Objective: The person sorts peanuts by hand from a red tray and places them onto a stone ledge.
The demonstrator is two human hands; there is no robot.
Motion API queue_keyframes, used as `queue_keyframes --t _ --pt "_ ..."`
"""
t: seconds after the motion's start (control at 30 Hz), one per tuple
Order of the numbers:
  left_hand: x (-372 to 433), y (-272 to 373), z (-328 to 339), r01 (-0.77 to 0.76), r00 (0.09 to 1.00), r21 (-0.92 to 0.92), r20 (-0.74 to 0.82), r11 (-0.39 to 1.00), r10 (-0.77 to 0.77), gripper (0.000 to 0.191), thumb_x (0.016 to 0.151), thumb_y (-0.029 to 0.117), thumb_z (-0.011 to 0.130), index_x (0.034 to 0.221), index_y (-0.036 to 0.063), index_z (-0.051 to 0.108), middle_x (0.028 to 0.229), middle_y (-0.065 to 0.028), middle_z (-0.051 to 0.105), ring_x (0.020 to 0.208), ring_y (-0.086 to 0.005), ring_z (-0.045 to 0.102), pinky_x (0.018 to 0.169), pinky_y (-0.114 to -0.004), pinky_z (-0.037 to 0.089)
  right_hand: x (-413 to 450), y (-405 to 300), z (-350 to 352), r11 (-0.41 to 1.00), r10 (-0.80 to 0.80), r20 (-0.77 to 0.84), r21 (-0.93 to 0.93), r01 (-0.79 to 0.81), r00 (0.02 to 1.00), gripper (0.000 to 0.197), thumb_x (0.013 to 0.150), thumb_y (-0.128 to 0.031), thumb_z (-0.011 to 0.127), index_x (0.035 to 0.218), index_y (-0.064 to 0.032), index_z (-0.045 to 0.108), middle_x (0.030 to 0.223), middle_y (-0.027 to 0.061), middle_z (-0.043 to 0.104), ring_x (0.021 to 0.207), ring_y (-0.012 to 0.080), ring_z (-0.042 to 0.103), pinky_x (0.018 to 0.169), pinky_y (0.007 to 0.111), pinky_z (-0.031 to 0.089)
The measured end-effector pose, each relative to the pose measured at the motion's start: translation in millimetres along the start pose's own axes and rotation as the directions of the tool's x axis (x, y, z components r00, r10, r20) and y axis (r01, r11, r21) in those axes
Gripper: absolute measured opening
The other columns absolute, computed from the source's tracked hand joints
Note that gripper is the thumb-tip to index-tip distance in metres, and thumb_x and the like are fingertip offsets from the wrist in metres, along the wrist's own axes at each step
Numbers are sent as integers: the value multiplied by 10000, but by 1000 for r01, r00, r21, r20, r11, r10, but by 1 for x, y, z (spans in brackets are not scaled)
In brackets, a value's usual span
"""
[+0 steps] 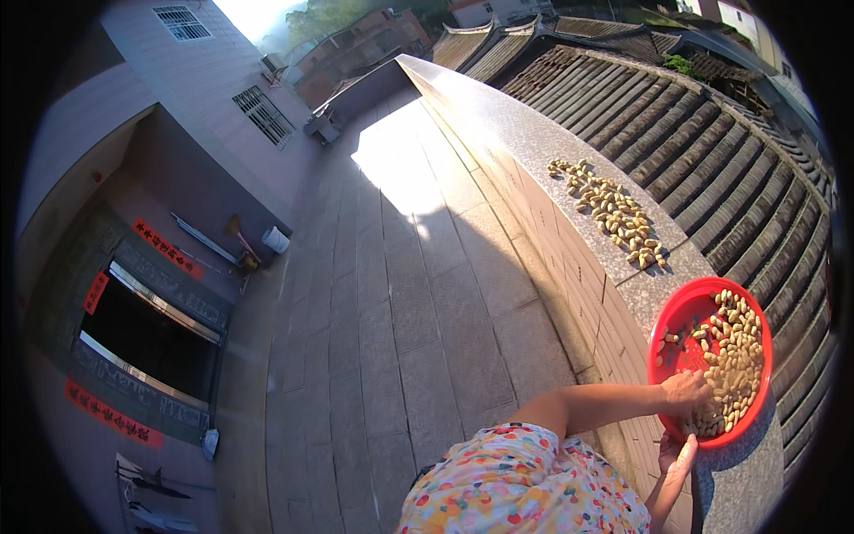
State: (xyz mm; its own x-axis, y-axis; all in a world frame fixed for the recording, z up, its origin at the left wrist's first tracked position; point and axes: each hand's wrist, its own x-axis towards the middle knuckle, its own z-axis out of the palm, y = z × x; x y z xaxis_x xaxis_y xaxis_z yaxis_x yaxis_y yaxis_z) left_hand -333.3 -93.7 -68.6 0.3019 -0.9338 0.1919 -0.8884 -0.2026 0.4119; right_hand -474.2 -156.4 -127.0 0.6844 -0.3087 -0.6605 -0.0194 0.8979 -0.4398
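Note:
A round red plastic basin [766,374] rests on the granite top of the parapet wall, partly filled with unshelled peanuts [737,354]. My left hand [686,394] reaches down into the basin at its near side, with the fingers bent among the peanuts. Whether the fingers have hold of any is hidden. Along the basin's near lower rim, my right hand [675,455] grips the edge from outside, thumb up against the rim. Farther along the wall top, more peanuts [617,213] lie spread in a loose strip, apart from the basin.
The granite parapet top [487,103] runs away along the terrace. Beyond it, a tiled roof [720,167] lies close alongside. Paving slabs [400,320] cover the terrace floor. Across it are a doorway [153,334], a white bucket [275,239] and a broom [235,230].

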Motion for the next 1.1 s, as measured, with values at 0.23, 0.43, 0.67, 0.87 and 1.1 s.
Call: queue_keyframes --t 0.23,0.43,0.67,0.87,1.1 --pt "16 -32 -6 -122 991 87 -35 989 126 240 627 191 550 801 26 549 851 -165 462 704 -296 532 584 -370 467 -17 7 2 983 -152 -151 -125 133 977 322 729 -366 498 951 -136 534 790 0 602 596 128 550 476 226 450" --pt "20 -38 -44 -148 987 -17 63 989 149 462 625 315 587 1000 51 527 1031 -176 446 1009 -327 424 753 -403 413 -24 16 14 951 -308 -331 -74 301 892 291 710 -396 491 890 -168 516 731 -13 579 505 127 500 398 206 350" --pt "14 -45 -21 -408 910 23 88 913 405 743 478 530 654 1137 226 490 1245 -173 285 1109 -392 280 805 -477 323 -14 30 9 957 -231 -528 27 288 817 229 723 -405 485 818 -197 488 710 -33 559 555 131 502 406 250 337" --pt "13 -59 -27 -445 890 68 -75 893 449 325 602 312 591 821 73 576 1101 -128 380 918 -342 423 597 -434 468 4 38 15 909 -290 -574 85 408 765 237 700 -296 499 837 -102 501 694 54 563 474 200 524 329 285 394" --pt "17 -58 -26 -643 766 6 -13 766 643 224 680 244 539 709 25 578 803 -96 512 837 -241 473 583 -335 466 -16 27 32 923 -315 -531 22 385 786 241 641 -205 481 846 -84 515 652 54 571 444 185 521 269 258 346"
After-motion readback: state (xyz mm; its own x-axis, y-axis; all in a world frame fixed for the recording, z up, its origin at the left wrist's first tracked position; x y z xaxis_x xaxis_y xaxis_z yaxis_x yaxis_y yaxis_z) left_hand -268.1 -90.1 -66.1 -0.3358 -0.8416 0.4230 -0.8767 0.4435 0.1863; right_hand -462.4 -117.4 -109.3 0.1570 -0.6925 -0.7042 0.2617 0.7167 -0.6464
